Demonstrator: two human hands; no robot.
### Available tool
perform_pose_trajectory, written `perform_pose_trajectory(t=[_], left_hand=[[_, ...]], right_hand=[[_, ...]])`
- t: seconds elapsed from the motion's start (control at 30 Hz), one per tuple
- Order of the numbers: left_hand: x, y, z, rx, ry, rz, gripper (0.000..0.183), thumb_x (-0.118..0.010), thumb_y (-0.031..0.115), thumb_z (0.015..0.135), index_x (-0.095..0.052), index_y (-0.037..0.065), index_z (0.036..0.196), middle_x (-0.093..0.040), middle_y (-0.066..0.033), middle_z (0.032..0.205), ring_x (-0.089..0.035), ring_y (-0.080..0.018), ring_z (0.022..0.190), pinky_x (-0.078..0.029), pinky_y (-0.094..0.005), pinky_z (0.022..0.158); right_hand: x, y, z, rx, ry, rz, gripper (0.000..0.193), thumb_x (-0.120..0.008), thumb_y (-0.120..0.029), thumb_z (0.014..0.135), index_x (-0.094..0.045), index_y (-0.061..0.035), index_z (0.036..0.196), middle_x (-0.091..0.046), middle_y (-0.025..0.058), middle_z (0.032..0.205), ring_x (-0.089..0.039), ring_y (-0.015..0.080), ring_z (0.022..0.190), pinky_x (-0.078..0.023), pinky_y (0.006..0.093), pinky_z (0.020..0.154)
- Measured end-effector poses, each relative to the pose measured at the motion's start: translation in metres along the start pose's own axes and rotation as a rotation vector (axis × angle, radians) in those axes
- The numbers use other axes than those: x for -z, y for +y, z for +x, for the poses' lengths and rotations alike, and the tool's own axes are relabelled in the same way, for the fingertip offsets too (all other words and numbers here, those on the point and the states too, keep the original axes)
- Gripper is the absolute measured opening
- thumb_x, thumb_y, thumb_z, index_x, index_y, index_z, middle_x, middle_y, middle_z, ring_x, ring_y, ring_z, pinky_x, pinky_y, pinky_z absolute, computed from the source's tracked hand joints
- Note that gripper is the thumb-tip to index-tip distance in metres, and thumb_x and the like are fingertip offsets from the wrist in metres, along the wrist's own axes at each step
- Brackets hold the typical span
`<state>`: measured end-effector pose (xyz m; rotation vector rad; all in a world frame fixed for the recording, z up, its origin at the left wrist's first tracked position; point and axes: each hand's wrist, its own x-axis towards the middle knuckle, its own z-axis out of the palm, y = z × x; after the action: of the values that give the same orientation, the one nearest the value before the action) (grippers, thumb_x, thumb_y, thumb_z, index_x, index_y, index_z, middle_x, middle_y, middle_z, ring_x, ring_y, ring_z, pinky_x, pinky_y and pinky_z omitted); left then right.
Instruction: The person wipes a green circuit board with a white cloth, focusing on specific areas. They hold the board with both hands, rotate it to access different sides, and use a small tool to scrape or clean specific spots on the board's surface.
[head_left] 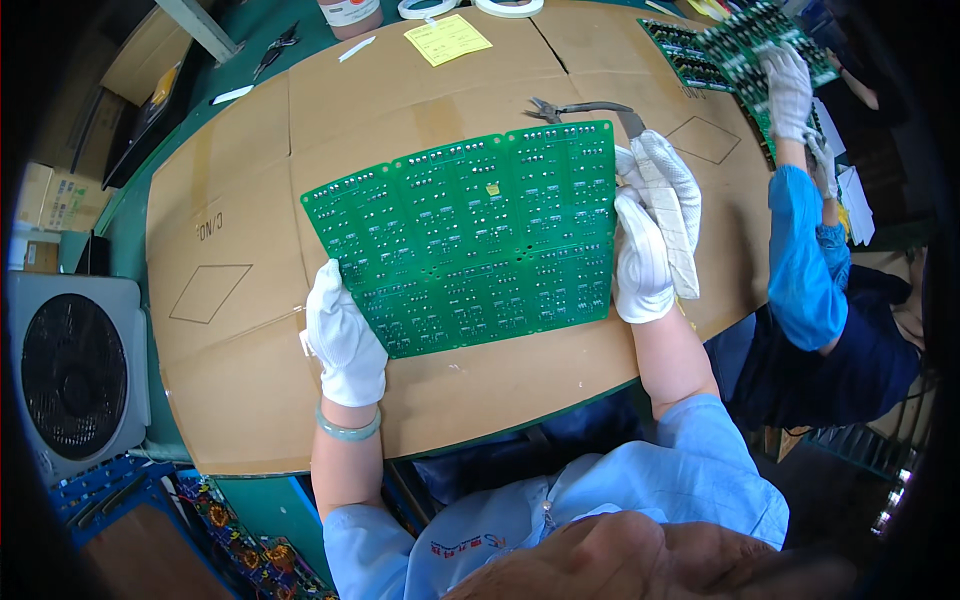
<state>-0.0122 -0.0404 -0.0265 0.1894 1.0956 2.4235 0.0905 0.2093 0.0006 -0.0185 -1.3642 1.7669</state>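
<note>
A large green circuit board panel is held tilted above the cardboard, its face dotted with rows of solder points and a small yellow sticker. My left hand, in a white glove, is closed on its lower left edge. At the right edge my gloved right hand grips the panel. The same hand also has a pair of cutting pliers, jaws pointing left beyond the panel's top edge; their pale wrapped handle runs down along the palm. My fingertips behind the panel are hidden.
Brown cardboard covers the green table. A yellow paper, tape rolls and a bottle lie or stand at the back. On the right, a co-worker's gloved hand holds another board. A fan stands left.
</note>
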Motion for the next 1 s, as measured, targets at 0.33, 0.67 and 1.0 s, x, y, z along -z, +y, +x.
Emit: perform_pose_trajectory(t=[0.33,0.67,1.0], left_hand=[[-0.006,0.003,-0.001,0.031,-0.062,-0.068,0.035,-0.037,0.024,0.100,-0.053,0.000,0.120,-0.060,-0.0121,0.117,-0.060,-0.0227,0.103,-0.050,-0.0362,0.089],[-0.012,0.009,-0.006,0.105,-0.135,-0.091,0.040,-0.041,0.030,0.098,-0.050,0.002,0.126,-0.058,-0.0122,0.121,-0.058,-0.0243,0.107,-0.048,-0.0392,0.091],[-0.009,0.012,-0.008,0.222,-0.189,-0.171,0.043,-0.040,0.031,0.099,-0.046,0.002,0.131,-0.055,-0.0108,0.126,-0.055,-0.0232,0.112,-0.045,-0.0385,0.095]], right_hand=[[-0.008,-0.003,0.003,-0.054,0.067,-0.006,0.051,-0.052,0.010,0.080,-0.044,0.0034,0.130,-0.057,0.0199,0.121,-0.057,0.0267,0.111,-0.044,0.0344,0.095],[-0.002,0.006,0.006,-0.063,0.123,-0.128,0.049,-0.054,0.009,0.080,-0.045,0.0051,0.128,-0.046,0.0179,0.136,-0.055,0.0255,0.116,-0.043,0.0340,0.099],[0.000,0.009,0.009,-0.066,0.098,-0.121,0.048,-0.049,0.010,0.083,-0.042,0.0070,0.130,-0.042,0.0199,0.139,-0.052,0.0273,0.120,-0.042,0.0358,0.102]])
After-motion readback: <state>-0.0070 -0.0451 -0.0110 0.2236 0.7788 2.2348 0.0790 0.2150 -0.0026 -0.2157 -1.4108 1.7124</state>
